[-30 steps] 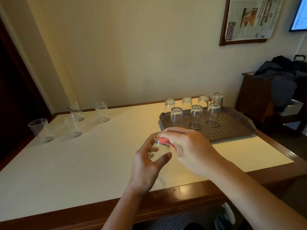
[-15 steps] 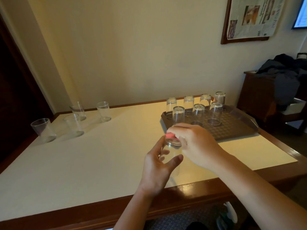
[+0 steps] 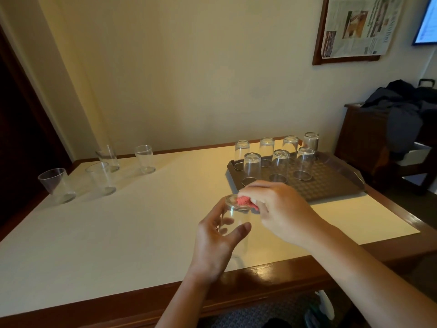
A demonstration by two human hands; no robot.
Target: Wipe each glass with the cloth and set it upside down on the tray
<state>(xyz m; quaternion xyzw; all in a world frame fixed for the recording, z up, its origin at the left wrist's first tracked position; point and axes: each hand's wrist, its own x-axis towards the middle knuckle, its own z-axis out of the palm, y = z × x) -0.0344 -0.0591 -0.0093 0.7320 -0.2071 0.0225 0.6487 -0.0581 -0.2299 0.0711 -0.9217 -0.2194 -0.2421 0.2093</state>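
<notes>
Two hands meet over the near part of the table point(image 3: 118, 233), and we take the brown tray point(image 3: 331, 185) as our reference. Nearer than the tray's front left corner, the left hand point(image 3: 212, 242) grips a clear glass point(image 3: 233, 223) held bottom-up, thumb curled across the near side and fingers wrapped round the far side, seen through the wall. The right hand point(image 3: 281, 214) comes in from the tray side, its fingers bunched together and clamped on a red cloth point(image 3: 244, 201), which it presses against the raised base of that glass. We cannot tell whether the held glass touches the table.

On the tray itself we count seven upturned glasses point(image 3: 280, 165), mouths down: three in the nearer row, four in the row behind, all on the tray's left and rear portion, and the right portion of its patterned floor is bare.

Well left of the tray, toward the table's far left corner, four upright glasses point(image 3: 101, 178) stand apart from one another on the pale surface.

Beyond the tray to the right we note a dark cabinet point(image 3: 361, 133) with dark clothing point(image 3: 404, 107) heaped on it, and above it a framed newspaper point(image 3: 354, 27) on the wall.
</notes>
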